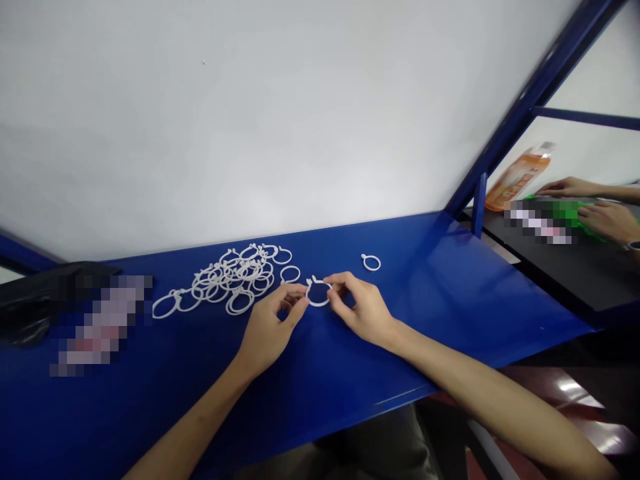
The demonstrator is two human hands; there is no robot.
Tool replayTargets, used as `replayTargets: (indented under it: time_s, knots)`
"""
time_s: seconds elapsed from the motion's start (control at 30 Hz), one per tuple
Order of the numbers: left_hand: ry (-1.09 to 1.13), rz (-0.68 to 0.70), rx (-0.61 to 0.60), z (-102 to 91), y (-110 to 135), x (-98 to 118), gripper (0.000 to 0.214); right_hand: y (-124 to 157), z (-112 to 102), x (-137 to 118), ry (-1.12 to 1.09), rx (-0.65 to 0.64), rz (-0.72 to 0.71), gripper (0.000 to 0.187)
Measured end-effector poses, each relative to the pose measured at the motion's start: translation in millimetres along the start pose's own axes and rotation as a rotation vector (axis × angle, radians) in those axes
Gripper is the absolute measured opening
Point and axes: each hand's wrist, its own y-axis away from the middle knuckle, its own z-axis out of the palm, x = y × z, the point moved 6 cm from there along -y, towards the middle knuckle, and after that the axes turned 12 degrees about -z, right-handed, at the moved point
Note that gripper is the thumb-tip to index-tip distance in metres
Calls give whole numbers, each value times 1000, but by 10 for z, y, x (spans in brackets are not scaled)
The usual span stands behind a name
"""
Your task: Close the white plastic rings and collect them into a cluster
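Observation:
Between my two hands is a white plastic ring (pixel 319 305) with small knobs at its top, where it seems to have a gap. My left hand (pixel 274 320) pinches its left side between thumb and fingers. On the opposite side, my right hand (pixel 361 308) grips the ring the same way. A pile of similar white rings (pixel 235 277) lies just left of my hands, many overlapping. One single ring (pixel 371 263) rests apart, beyond my right hand.
The blue table (pixel 340 400) runs along a pale wall (pixel 300 120). A black plastic bag (pixel 30 307) and a blurred-out item (pixel 105 323) lie at left. Beyond a blue frame (pixel 480 200), another person's hands (pixel 607 220) handle something green near an orange bottle (pixel 520 179).

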Motion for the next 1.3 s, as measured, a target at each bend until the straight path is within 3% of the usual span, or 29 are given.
replayTargets:
  time_s: [0.23, 0.5, 0.67, 0.8, 0.9, 1.03, 1.13, 1.3]
  knots:
    - [-78, 11, 31, -2, 4, 19, 20, -9, 74, -81, -52, -66, -95, 7]
    - [-210, 326, 172, 1, 148, 163, 12, 20, 89, -121, -164, -50, -45, 15]
    - [-309, 414, 144, 28, 152, 143, 15, 80, 174, -169, -141, -159, -146, 15]
    - [-468, 486, 125, 31, 66, 134, 20, 40, 205, -123, 23, -226, -194, 17]
    - [-674, 469, 244, -36, -56, 77, 28, -69, 0, 91, 198, -122, -153, 21]
    - [-903, 354, 365, -149, -223, -90, 38, -138, -531, 551, 474, 121, 69, 18]
    - [-945, 338, 345, -169, -274, -161, 32, -120, -780, 827, 566, 117, 209, 18]
    - [-853, 404, 278, -118, -211, -67, 20, -79, -880, 982, 745, 25, 317, 24]
